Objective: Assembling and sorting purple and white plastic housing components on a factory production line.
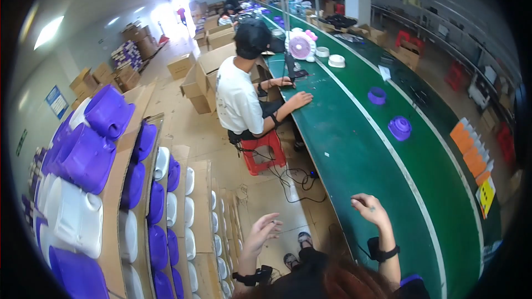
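Note:
My left hand (262, 233) is raised in the gap between the stacked parts and the bench, fingers loosely bent and apart, with nothing in it. Over the near end of the green conveyor bench (354, 158) hovers my right hand (370, 209), its fingers curved to the left and nothing visible in them. Each wrist wears a black band. Farther along the belt lie a round purple plastic part (400, 128) and a smaller purple ring (377, 96). A purple edge (411, 280) peeks out beside my right forearm.
On my left, purple (86, 155) and white (72, 210) plastic housings are stacked in layers with cardboard (126, 160). A co-worker in a white shirt (235, 94) sits on a red stool (260, 152) by the bench. Black cables (302, 180) trail below. A fan (301, 46) stands farther off.

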The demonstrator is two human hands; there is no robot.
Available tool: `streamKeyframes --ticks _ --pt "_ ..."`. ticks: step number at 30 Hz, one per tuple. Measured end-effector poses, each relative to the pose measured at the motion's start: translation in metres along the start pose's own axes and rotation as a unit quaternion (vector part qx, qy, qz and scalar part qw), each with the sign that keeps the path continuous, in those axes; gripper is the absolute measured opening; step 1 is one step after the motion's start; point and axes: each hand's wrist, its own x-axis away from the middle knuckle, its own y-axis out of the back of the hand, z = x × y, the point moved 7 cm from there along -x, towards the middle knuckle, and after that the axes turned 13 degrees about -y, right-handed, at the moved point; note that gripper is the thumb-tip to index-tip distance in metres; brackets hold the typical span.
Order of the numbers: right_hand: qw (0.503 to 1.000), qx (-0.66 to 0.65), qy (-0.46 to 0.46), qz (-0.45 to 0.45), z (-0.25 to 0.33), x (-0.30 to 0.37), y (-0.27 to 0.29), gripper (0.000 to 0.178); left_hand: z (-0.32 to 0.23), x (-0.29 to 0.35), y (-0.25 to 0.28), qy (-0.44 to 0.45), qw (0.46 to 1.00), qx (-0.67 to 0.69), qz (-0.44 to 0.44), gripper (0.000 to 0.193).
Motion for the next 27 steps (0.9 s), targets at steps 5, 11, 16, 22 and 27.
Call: streamKeyframes --ticks 5,11,16,22,27 --pt "0.98 0.038 -0.177 -0.08 -0.097 0.053 0.032 0.035 0.029 -0.038 -0.055 0.048 0.991 -0.019 0.122 0.031" --pt "0.966 0.021 -0.239 -0.093 -0.153 0.08 0.053 0.041 0.041 -0.086 -0.112 0.072 0.975 -0.05 0.206 0.031" --pt "0.943 -0.1 -0.218 -0.229 -0.155 0.086 0.089 0.037 0.052 -0.13 -0.159 0.099 0.952 -0.091 0.276 0.029" --pt "0.905 -0.2 -0.184 -0.327 -0.199 0.073 0.116 0.026 0.064 -0.175 -0.214 0.104 0.941 -0.128 0.296 0.034" --pt "0.897 -0.186 -0.23 -0.327 -0.2 0.054 0.137 0.023 0.074 -0.227 -0.235 0.158 0.925 -0.181 0.293 0.051"
